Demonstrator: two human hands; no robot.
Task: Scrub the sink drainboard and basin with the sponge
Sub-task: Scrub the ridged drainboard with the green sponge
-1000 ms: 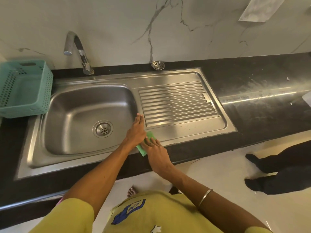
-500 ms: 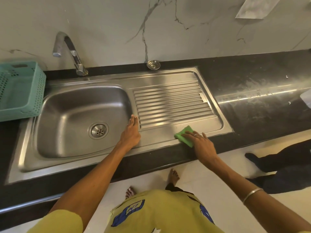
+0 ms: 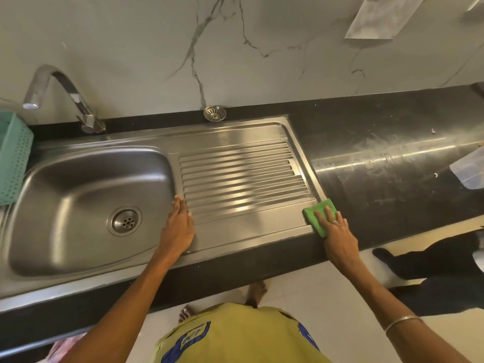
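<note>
One green sponge [image 3: 320,215] is lying at the near right corner of the single drainboard [image 3: 243,176], overlapping its raised edge and the dark tabletop [image 3: 379,163] beside it. Two hands are showing. The right hand [image 3: 337,231] is pressing down flat on the sponge, fingers straight and spread over its top, a ring on one finger and one thin bangle [image 3: 402,323] sitting further up that arm. The left hand [image 3: 179,226] is resting open and flat on the steel strip between the one basin [image 3: 86,205] and the drainboard ridges, fingers together and pointing toward the far wall, holding nothing. The basin is sitting to the left, with one round drain [image 3: 125,220] in its floor. One curved tap [image 3: 62,95] is rising at the far left edge of the sink, its spout leaning left, past the basin. One loose round strainer [image 3: 214,113] is lying on the tabletop at the far side, against the marble wall [image 3: 235,48]. One teal perforated basket [image 3: 13,158] is standing at the left edge, partly cut off by the frame. A clear plastic item [image 3: 468,171] is poking in at the right edge; what it is cannot be told. The person's yellow shirt [image 3: 235,336] is filling the near bottom, with bare toes showing on the floor just beyond it, and another person's dark legs [image 3: 432,258] are standing at the near right.
</note>
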